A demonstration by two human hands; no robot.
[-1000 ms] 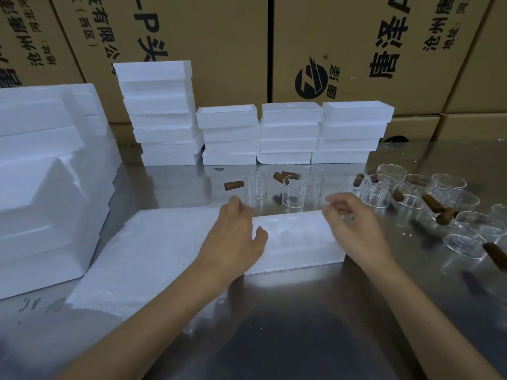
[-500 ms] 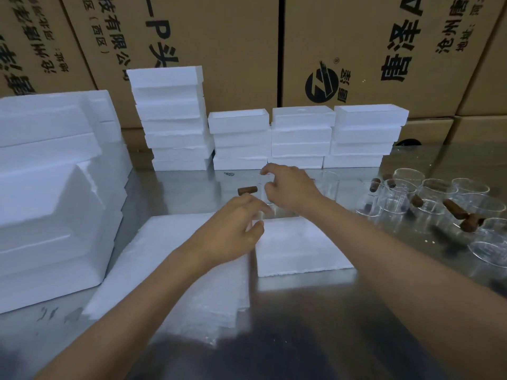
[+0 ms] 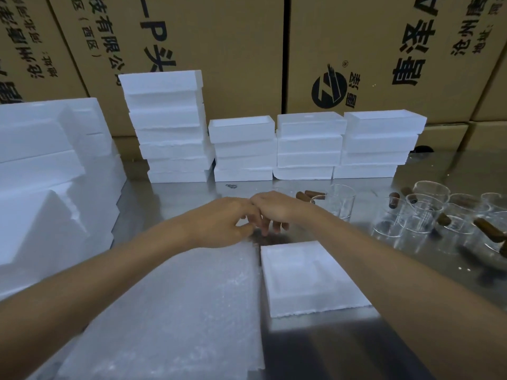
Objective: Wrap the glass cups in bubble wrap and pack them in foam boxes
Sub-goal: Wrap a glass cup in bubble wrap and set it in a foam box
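Step in hand: picking up a cup, I'd say — both hands have met at the far edge of the bubble wrap (image 3: 175, 311), just past the open foam box (image 3: 307, 278).
Left hand (image 3: 222, 223): fingers curled downward, thumb tucked under; whether it has hold of anything I cannot tell.
Right hand (image 3: 274, 208): reaching across, fingers pointing down at the table (image 3: 411, 311); something may be under them, but it is hidden — I cannot tell.
Glass cups (image 3: 428, 215): clear and thin-walled, clustered well to the right, brown cork stoppers (image 3: 488, 229) scattered among them; one more cup (image 3: 340, 200) stands just right of the hands.
Foam box: empty, shallow recess facing up, touching the wrap's right edge.
Stacked boxes (image 3: 310, 146): white piles along the back, against cardboard cartons.
Next move: probably bring a cup onto the wrap, then roll it; the glass looks slippery and wants a firm, gentle hold.
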